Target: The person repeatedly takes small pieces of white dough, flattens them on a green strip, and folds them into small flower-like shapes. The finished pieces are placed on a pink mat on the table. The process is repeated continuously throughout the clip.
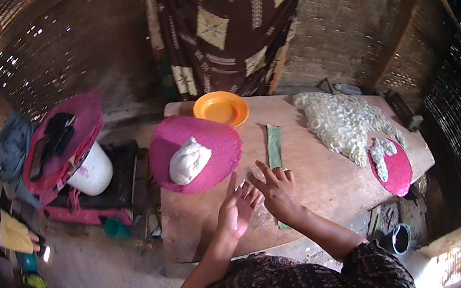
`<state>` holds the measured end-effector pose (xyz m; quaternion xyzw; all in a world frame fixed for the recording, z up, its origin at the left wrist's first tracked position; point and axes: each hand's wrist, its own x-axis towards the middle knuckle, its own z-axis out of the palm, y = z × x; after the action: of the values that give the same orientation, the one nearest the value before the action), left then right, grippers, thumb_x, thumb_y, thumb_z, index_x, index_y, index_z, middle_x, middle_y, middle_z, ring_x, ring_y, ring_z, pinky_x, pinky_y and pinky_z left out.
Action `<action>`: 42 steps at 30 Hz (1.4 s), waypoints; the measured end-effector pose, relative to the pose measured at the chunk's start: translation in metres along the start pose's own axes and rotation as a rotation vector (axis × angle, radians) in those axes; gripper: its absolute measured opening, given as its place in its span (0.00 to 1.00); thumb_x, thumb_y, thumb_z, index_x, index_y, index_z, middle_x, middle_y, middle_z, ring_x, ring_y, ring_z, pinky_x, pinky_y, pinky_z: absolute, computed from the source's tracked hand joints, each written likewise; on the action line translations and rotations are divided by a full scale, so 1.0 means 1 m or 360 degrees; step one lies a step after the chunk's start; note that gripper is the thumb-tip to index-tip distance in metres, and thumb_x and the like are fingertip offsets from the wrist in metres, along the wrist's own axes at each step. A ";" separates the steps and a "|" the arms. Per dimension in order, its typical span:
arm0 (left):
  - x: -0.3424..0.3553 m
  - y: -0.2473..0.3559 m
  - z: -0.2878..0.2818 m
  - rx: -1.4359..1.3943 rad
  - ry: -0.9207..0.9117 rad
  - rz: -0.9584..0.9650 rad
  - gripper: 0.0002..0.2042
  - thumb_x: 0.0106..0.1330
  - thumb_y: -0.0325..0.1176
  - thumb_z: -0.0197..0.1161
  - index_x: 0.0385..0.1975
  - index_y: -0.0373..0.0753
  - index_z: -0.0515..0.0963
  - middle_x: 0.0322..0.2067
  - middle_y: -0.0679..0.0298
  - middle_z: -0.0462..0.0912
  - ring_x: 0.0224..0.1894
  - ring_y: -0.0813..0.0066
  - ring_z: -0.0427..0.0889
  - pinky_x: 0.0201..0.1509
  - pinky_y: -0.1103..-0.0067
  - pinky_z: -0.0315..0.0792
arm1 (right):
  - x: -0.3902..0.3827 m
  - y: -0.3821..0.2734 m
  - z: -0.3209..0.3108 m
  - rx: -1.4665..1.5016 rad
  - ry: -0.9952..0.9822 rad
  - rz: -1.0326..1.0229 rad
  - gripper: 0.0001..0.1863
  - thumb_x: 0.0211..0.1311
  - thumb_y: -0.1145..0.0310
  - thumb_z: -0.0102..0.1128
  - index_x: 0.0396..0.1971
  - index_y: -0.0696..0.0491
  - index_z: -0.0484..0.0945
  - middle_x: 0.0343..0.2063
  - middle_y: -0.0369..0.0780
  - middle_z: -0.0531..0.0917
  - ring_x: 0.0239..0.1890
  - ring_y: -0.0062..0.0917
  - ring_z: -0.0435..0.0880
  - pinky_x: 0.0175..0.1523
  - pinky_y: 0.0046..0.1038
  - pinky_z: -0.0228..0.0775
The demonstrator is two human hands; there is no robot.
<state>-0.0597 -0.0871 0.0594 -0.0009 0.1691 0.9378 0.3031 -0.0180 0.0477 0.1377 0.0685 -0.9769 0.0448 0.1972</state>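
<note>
Both my hands meet above the near middle of the wooden table (315, 191). My left hand (235, 210) is turned palm up with its fingers stretched out, and nothing shows in its palm. Close against its fingertips is my right hand (279, 193), palm down, fingers apart and slightly bent; its underside is hidden. Something clear and thin, like plastic film (261, 218), lies beneath the hands. Just beyond the left fingers, a lump of white dough (190, 161) rests on a round pink mat (220, 145). A green strip (273, 143) runs under the right hand.
An orange basin (220, 108) stands at the table's far edge. Many pale coiled pieces (334, 122) are heaped on the right, some on a pink round mat (392, 170). To the left, a white bucket (91, 170) carries a pink cover. A person (5, 228) is at the far left.
</note>
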 end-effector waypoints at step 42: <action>0.078 -0.306 0.052 0.1296 -0.0620 -0.0124 0.04 0.73 0.26 0.54 0.40 0.34 0.67 0.31 0.60 0.80 0.39 0.76 0.81 0.48 0.78 0.76 | -0.295 0.702 -0.009 0.0426 0.0653 0.1614 0.25 0.56 0.74 0.61 0.57 0.55 0.74 0.43 0.46 0.85 0.43 0.33 0.86 0.48 0.32 0.76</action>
<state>0.0558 0.2060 0.0034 0.2885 0.4640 0.7654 0.3401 0.1480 0.7755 -0.0117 -0.3953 -0.8150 0.2700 0.3265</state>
